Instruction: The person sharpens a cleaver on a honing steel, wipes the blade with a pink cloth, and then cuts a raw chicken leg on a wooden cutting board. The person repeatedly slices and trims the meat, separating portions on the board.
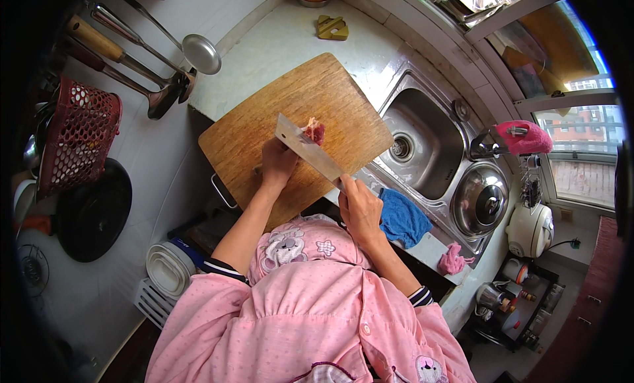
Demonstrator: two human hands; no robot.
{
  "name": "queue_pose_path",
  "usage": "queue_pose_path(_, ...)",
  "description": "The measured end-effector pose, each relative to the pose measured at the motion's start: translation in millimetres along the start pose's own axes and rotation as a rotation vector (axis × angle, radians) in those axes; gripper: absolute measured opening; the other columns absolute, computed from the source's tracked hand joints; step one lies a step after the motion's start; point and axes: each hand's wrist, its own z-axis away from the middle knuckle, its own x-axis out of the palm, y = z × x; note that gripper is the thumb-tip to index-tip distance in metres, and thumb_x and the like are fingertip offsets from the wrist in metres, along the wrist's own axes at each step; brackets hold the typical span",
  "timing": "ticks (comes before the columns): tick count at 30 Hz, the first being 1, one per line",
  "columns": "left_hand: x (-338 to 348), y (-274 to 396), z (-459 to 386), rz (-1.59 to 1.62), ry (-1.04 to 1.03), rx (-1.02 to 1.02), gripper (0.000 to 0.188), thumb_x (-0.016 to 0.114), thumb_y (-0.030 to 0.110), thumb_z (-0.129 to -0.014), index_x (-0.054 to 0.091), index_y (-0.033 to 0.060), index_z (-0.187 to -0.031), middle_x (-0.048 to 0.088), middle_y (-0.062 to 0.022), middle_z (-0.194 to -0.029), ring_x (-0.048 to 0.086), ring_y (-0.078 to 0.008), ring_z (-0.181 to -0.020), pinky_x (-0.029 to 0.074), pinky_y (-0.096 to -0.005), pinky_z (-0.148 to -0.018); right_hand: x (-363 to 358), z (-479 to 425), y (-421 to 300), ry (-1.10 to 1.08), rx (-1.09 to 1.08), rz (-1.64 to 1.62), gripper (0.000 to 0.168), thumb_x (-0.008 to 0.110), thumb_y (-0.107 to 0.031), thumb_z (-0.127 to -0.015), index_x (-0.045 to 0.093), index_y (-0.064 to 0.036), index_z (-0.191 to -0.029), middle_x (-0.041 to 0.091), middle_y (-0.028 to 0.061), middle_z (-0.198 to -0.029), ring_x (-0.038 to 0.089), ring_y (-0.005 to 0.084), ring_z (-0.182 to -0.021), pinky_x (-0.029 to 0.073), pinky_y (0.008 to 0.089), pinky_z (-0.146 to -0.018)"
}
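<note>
My right hand (pixel 360 208) grips the handle of a cleaver (pixel 317 152), whose broad metal blade slants up to the left above a wooden cutting board (pixel 257 120). Just beyond the blade, a small piece of raw red meat (pixel 315 131) with pale fat rests on the board. My left hand (pixel 278 164) is low over the board, close by the blade's far end. The blade covers its fingertips, so whether they touch the meat or the blade is hidden.
Right of the board is a steel sink (pixel 426 135) with a faucet and a metal lid (pixel 479 199) beside it. A blue cloth (pixel 403 217) lies on the counter edge. Ladles (pixel 201 54) and a red basket (pixel 81 135) hang left. A yellow-green tool (pixel 332 28) lies behind.
</note>
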Motion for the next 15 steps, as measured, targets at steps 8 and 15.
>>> queue_pose_path(8, -0.8, -17.2, 2.9, -0.222, 0.031, 0.185, 0.014, 0.064, 0.007, -0.089, 0.072, -0.0001, -0.099, 0.075, -0.0070, -0.086, 0.070, -0.0157, -0.080, 0.053, -0.0321, -0.070, 8.1, 4.1, 5.5, -0.019, -0.006, 0.013, 0.036, 0.067, -0.003, -0.081, 0.057, -0.015, -0.114, 0.054, 0.0107, -0.079, 0.061, 0.0327, -0.068, 0.048, 0.0447, -0.056)
queue_pose_path(15, 8.6, -38.7, 13.6, -0.004, 0.061, 0.198, 0.015, 0.069, 0.008, -0.089, 0.068, -0.0006, -0.102, 0.074, -0.0078, -0.091, 0.069, -0.0151, -0.087, 0.054, -0.0330, -0.073, 16.3, 2.8, 13.8, -0.019, 0.101, -0.090, 0.063, 0.067, 0.001, -0.076, 0.051, -0.013, -0.136, 0.058, 0.0160, -0.089, 0.063, 0.0389, -0.076, 0.052, 0.0472, -0.062)
